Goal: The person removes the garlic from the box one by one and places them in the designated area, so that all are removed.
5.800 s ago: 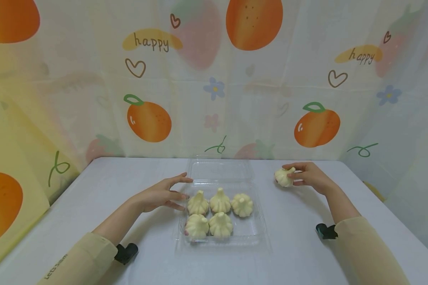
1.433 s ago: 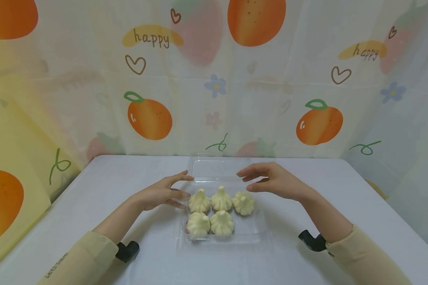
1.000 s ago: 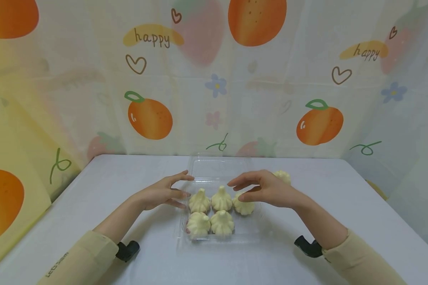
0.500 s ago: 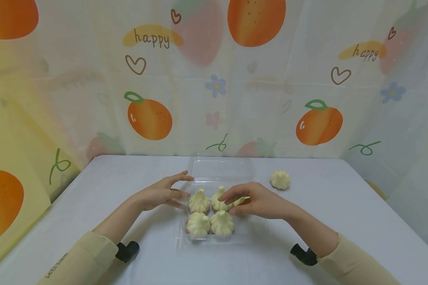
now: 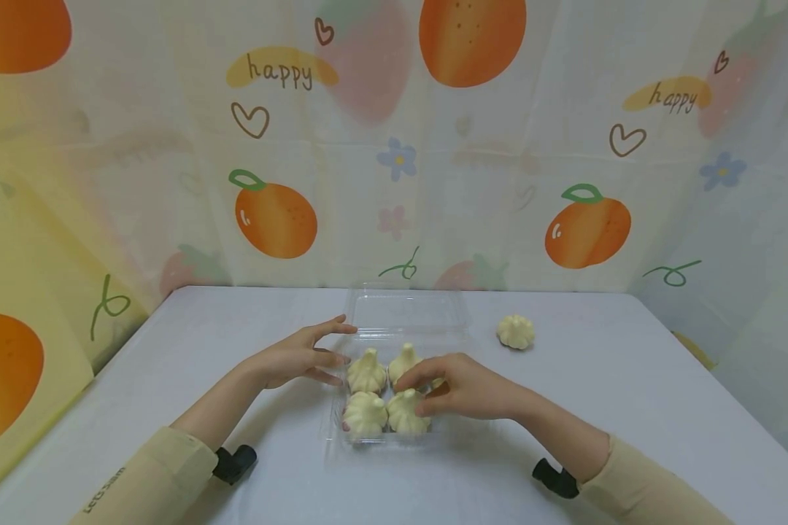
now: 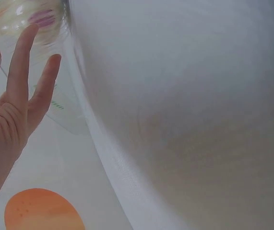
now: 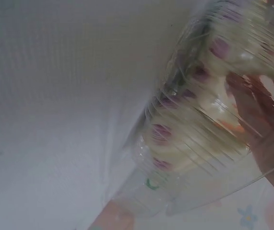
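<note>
A clear plastic clamshell box holds several pale garlic bulbs in two rows. My right hand reaches in from the right, its index finger behind and its thumb at the right side of the front middle garlic bulb. The back right bulb is mostly hidden behind this hand. In the right wrist view, fingers show through the wall beside purple-marked bulbs. My left hand has its fingers spread, fingertips right at the box's left wall; a bulb shows behind them in the left wrist view.
A single garlic bulb sits on the white table, right of and behind the box. The box's lid lies folded back toward the printed curtain. Black devices are worn at both wrists.
The right hand has set one bulb down on the table at the back right, then moved left and down into the box to the front middle bulb. The left hand has stayed put.
</note>
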A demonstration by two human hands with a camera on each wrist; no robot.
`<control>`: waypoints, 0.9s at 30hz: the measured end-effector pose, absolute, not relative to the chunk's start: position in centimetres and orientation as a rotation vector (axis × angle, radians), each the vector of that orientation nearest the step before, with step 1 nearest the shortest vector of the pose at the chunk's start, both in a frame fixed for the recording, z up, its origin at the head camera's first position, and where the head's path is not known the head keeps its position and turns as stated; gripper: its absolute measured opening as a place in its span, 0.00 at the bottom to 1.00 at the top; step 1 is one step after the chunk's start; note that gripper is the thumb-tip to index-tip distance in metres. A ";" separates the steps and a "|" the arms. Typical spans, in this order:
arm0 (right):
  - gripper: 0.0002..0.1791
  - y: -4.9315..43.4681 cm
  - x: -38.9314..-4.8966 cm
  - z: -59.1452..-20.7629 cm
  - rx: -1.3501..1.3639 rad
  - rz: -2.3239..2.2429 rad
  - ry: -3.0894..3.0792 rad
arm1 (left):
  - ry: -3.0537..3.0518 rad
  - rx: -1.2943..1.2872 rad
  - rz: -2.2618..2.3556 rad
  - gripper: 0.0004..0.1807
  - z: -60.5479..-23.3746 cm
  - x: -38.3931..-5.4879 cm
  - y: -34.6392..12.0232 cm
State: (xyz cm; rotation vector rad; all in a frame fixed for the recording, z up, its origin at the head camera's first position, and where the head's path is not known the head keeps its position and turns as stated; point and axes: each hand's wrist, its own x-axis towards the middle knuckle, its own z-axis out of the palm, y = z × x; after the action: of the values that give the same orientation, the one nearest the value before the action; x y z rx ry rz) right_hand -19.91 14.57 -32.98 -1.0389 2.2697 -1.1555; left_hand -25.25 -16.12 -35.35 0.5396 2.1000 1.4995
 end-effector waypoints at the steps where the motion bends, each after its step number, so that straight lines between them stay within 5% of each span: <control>1: 0.19 14.6 -19.9 -33.0 -1.036 -1.152 2.272 | 2.100 0.539 1.500 0.33 -35.4 -25.3 -16.1; 27: 0.15 14.5 -20.2 -34.5 -1.187 -1.027 2.379 | 2.089 0.541 1.509 0.34 -35.5 -25.3 -16.2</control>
State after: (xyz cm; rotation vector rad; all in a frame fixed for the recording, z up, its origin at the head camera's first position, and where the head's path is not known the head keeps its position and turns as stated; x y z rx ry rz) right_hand -20.18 14.48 -34.51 -1.1871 2.3786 -1.0271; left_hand -25.31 -16.22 -35.51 0.5415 2.0890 1.5094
